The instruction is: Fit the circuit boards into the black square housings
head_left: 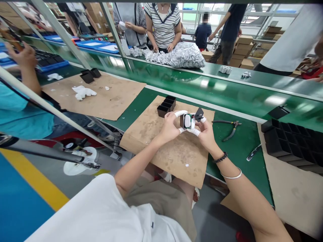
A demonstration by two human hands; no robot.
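Observation:
My left hand [173, 126], with white finger covers, is closed around the left side of a small black box [182, 121]. The box's open side shows a rounded white part [187, 120] and some green circuit board. My right hand [206, 132], also in finger covers, is closed at the box's right side, with a black square cover [199, 114] at its fingers. The cover stands tilted, apart from the opening, and dark and reddish bits like wires show between the two. Behind my left hand, several open black boxes [164, 109] stand in a row on the brown cardboard [151, 134].
Pliers [230, 126] and a small cutter-like tool [253, 153] lie on the green table at right. A block of black boxes [290, 141] stands beyond them. Across the conveyor, co-workers stand by a bag of white parts [186, 55]. A co-worker's arm [29, 70] is at left.

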